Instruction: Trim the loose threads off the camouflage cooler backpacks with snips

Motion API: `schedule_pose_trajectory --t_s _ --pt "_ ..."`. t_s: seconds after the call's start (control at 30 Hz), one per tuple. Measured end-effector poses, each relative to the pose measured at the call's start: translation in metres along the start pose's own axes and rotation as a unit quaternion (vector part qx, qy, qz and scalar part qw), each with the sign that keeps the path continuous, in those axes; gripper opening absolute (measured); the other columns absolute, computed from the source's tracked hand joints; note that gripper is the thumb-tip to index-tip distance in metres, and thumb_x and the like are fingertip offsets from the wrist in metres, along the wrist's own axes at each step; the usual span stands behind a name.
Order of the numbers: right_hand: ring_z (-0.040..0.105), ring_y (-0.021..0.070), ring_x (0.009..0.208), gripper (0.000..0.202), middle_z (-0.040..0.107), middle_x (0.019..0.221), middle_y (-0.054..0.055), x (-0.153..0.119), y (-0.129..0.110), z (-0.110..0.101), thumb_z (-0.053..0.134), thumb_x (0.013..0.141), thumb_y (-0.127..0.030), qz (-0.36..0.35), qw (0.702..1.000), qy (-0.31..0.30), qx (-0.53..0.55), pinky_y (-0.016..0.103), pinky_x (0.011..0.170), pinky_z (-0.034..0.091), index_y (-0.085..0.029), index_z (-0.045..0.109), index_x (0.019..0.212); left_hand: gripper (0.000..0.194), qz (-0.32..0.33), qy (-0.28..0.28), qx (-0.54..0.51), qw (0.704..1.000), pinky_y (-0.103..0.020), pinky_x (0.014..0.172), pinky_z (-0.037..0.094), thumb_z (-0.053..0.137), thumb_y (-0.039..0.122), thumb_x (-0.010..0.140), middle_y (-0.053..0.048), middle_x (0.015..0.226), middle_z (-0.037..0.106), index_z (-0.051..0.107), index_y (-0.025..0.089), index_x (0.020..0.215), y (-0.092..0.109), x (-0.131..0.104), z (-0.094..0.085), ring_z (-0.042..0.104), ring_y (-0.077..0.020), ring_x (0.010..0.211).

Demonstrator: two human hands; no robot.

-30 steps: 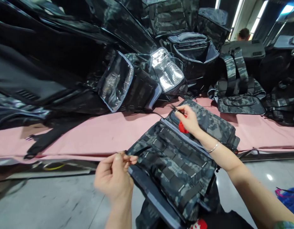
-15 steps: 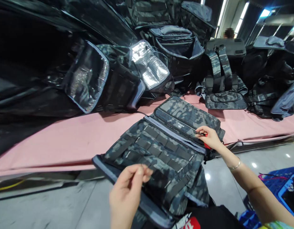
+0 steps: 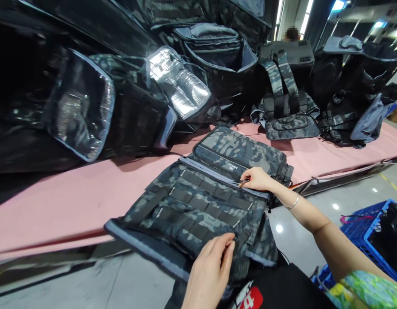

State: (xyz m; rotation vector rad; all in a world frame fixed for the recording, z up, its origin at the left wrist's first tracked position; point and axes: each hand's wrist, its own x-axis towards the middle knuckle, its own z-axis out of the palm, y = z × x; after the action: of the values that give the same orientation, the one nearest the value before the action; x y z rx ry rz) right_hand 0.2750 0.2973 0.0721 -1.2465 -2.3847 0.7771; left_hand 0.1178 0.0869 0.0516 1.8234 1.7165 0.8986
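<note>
A dark camouflage bag point(image 3: 198, 206) lies flat across the near edge of the pink table point(image 3: 72, 193), its webbing-strap panel facing up. My left hand point(image 3: 209, 270) is at the bag's near edge, thumb and fingers pinched on the fabric by a black strap. My right hand point(image 3: 258, 179) rests on the grey seam between the bag's two panels. It holds a small thin tool point(image 3: 242, 183) whose tip points left along the seam. A bracelet sits on that wrist.
Many more dark bags are piled along the back of the table, two with silver lining point(image 3: 179, 86) showing. A camouflage backpack point(image 3: 287, 111) lies at the back right. A blue crate point(image 3: 366, 231) stands on the grey floor at right. Another person is partly visible far behind.
My left hand moved from the bag's near left corner to its near right edge. My right hand slid along the seam from the far end toward the right side. The view swung left.
</note>
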Motion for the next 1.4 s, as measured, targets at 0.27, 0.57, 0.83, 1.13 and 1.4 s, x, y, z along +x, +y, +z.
schedule_pose_trajectory --t_s 0.27,0.57,0.83,1.13,1.4 --pt "0.058 0.0209 0.098 0.032 0.056 0.115 0.007 -0.007 -0.002 -0.003 0.053 0.09 -0.034 0.013 0.998 0.028 0.059 0.039 0.082 0.051 -0.015 0.054 0.115 0.014 -0.034 -0.043 0.102 0.993 -0.027 0.056 0.045 0.049 0.038 0.08 0.0 0.066 0.06 0.055 0.025 0.078 0.014 0.011 0.01 0.062 -0.0186 0.068" --pt "0.065 0.0186 0.081 0.016 0.071 0.088 0.001 -0.086 0.004 -0.003 0.06 0.081 -0.031 0.029 0.989 0.057 0.131 0.029 0.076 0.05 -0.023 0.07 0.089 0.015 -0.013 -0.004 0.033 0.999 -0.027 0.062 0.048 0.044 0.037 0.084 0.0 0.074 0.064 0.053 0.025 0.079 0.006 0.002 0.011 0.062 -0.0167 0.065" --pt "0.053 0.008 0.041 0.022 0.064 0.064 -0.004 -0.129 0.009 0.064 0.053 0.082 -0.027 0.083 0.947 0.106 0.29 0.02 0.049 0.045 -0.022 0.066 0.098 0.014 0.027 0.007 -0.039 0.999 -0.025 0.06 0.048 0.047 0.034 0.084 -0.001 0.071 0.061 0.055 0.023 0.082 0.011 0.006 0.012 0.059 -0.0153 0.062" --pt "0.061 0.0131 0.065 0.019 0.068 0.08 0.0 -0.047 -0.005 0.064 0.055 0.078 -0.034 0.07 0.928 0.18 0.319 0.023 0.062 0.048 -0.019 0.066 0.083 0.02 -0.105 0.111 -0.248 0.957 -0.023 0.057 0.045 0.061 0.039 0.075 -0.002 0.062 0.06 0.058 0.02 0.071 0.027 -0.003 -0.033 0.055 -0.0144 0.059" --pt "0.062 0.0187 0.091 0.042 0.064 0.105 0.004 -0.07 -0.034 0.06 0.054 0.083 -0.031 0.049 0.968 0.156 0.191 0.033 0.083 0.048 -0.022 0.048 0.123 0.031 -0.246 0.24 -0.327 0.88 -0.028 0.062 0.046 0.068 0.046 0.063 -0.002 0.059 0.062 0.055 0.019 0.06 0.005 0.005 -0.03 0.057 -0.0165 0.062"
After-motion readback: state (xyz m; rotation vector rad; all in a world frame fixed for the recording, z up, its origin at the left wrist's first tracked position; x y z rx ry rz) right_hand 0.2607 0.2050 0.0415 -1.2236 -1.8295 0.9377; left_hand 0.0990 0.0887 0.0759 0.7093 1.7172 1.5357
